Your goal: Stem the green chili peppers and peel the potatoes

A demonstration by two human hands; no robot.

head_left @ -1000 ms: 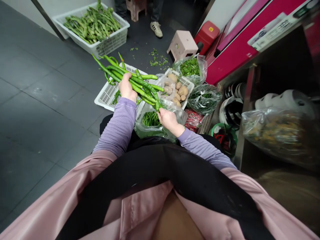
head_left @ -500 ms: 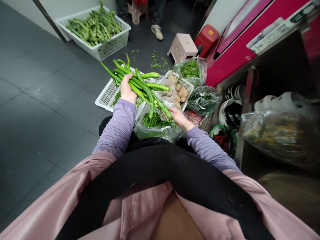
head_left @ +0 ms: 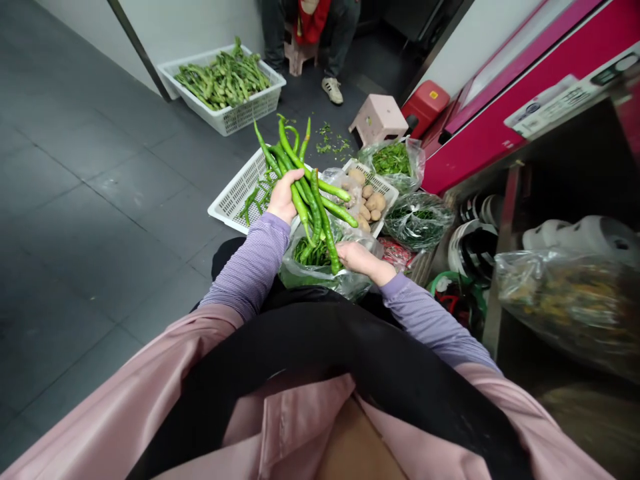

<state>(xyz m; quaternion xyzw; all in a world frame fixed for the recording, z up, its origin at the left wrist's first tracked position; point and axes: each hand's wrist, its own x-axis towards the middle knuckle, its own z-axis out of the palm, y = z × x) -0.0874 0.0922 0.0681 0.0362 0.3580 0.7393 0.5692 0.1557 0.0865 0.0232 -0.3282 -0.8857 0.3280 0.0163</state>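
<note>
Left grip (head_left: 284, 198) around green peppers (head_left: 315, 212); right grip (head_left: 359, 259) unclear; potatoes (head_left: 376, 201) in white basket (head_left: 393, 192); leafy greens (head_left: 391, 159) in bag (head_left: 417, 164)

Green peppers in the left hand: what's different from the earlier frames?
The green peppers have swung steeper, their tips turning from leftward to more forward. The right hand remains by their lower ends; whether it grips one is unclear. The view has tipped upward. The left hand keeps hold; the potatoes and far white basket stayed put.
</note>
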